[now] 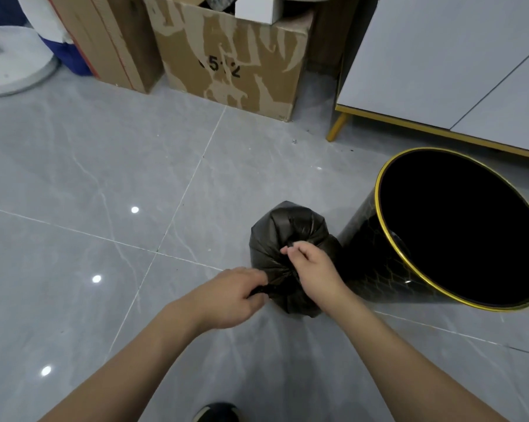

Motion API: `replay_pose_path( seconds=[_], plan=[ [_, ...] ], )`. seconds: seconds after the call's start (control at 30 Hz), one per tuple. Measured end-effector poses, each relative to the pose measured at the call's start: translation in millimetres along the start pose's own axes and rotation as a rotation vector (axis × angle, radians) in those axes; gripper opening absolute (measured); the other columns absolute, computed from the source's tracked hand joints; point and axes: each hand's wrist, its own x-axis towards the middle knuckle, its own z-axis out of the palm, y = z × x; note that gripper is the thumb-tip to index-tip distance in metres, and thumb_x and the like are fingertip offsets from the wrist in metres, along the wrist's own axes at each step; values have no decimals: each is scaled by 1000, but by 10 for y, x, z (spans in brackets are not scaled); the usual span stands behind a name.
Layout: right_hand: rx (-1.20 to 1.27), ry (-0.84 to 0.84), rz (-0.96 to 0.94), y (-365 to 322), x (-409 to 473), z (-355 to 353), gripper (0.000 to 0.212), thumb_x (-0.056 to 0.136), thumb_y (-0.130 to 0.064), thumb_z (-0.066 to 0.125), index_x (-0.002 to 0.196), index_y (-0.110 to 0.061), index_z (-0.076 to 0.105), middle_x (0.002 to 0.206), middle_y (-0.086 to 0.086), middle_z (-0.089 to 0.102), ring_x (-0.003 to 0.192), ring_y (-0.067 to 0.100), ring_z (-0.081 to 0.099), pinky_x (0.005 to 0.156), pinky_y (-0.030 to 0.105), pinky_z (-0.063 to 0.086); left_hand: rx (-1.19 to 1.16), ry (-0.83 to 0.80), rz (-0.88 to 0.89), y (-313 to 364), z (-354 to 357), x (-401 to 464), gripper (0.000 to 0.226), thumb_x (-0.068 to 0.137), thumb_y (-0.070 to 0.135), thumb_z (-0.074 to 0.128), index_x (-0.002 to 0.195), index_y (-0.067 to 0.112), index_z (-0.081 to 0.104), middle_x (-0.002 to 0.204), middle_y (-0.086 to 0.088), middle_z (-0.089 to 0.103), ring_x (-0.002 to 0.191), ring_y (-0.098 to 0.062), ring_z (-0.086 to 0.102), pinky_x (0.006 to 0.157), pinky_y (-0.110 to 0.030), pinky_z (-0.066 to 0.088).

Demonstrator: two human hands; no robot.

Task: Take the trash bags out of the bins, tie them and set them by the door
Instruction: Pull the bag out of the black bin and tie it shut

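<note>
A small black trash bag (283, 233) sits on the grey tiled floor, its top gathered into a twist. My left hand (226, 296) grips one end of the bag's neck and pulls it to the left. My right hand (313, 268) pinches the other end over the top of the bag. Just right of the bag stands a black bin (366, 239) with a gold rim; its inside looks dark and no liner shows.
A worn cardboard box (233, 56) and flat cartons (105, 41) stand at the back. A white fan base (10, 68) is at the far left. A grey cabinet (458, 71) on gold legs is at the back right. My shoe (216, 412) shows at the bottom.
</note>
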Motion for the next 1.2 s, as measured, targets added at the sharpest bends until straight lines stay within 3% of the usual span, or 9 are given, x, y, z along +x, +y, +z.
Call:
replay_pose_path(
  seconds=[0.17, 0.37, 0.5, 0.63, 0.8, 0.93, 1.07, 1.13, 1.2],
  plan=[
    [-379, -122, -174, -3, -89, 19, 19, 88, -37, 55, 91, -20, 61, 100, -8, 62, 91, 10, 60, 84, 36, 49, 33, 302, 11, -121, -182, -20, 19, 89, 33, 46, 91, 19, 59, 88, 6, 56, 86, -18, 52, 80, -35, 44],
    [-667, -202, -329, -114, -151, 40, 27, 85, -45, 58, 98, -21, 59, 101, -12, 52, 83, 11, 56, 75, 34, 49, -321, 492, -24, -185, -375, 123, 10, 86, 9, 67, 90, 18, 65, 112, 11, 57, 101, -5, 52, 76, -11, 42],
    [-605, -92, -359, -220, -212, -19, 22, 87, -42, 59, 86, -20, 56, 103, -14, 44, 56, 4, 44, 65, 31, 44, -622, 644, -72, -121, -362, 200, 11, 83, -3, 68, 88, 7, 65, 111, 6, 63, 98, -3, 59, 85, -17, 45],
    [-512, -72, -362, -265, -256, -60, 27, 84, -39, 63, 74, -20, 47, 97, -13, 41, 54, 8, 42, 61, 31, 41, -765, 650, -85, -61, -364, 214, 11, 85, -5, 66, 90, 5, 65, 108, 4, 68, 100, -5, 62, 87, -22, 50],
    [-290, -26, -263, -226, -185, -90, 28, 78, -33, 73, 66, -23, 49, 86, -13, 47, 71, 15, 53, 69, 36, 47, -722, 547, -162, -28, -440, 161, 11, 88, 5, 65, 92, 14, 69, 88, 1, 72, 81, -9, 65, 77, -24, 51],
    [169, -76, -159, -241, -150, -89, 14, 78, -13, 78, 76, -5, 66, 88, -1, 54, 80, 9, 58, 79, 30, 47, -672, 550, -136, 35, -545, 123, 9, 90, 10, 63, 94, 17, 67, 85, 5, 70, 79, -6, 63, 74, -20, 49],
    [582, -176, -3, -282, -168, -162, 24, 78, -9, 74, 96, 5, 68, 112, 27, 64, 108, 37, 64, 100, 48, 48, -636, 520, -133, 102, -643, 153, 11, 91, 12, 62, 98, 19, 66, 97, 7, 70, 90, -16, 65, 83, -31, 50],
    [558, -185, 17, -344, -186, -187, 22, 79, -9, 73, 95, 4, 66, 113, 25, 65, 107, 36, 64, 98, 47, 50, -566, 498, -135, 115, -669, 173, 9, 92, 17, 60, 97, 24, 64, 95, 4, 69, 88, -19, 64, 83, -37, 51],
    [174, -94, -116, -369, -181, -199, 18, 76, -19, 77, 81, -6, 65, 104, 9, 62, 97, 23, 64, 93, 38, 52, -463, 471, -141, 134, -695, 186, 4, 92, 21, 58, 91, 25, 59, 84, -1, 67, 75, -20, 60, 72, -39, 50]
  ],
)
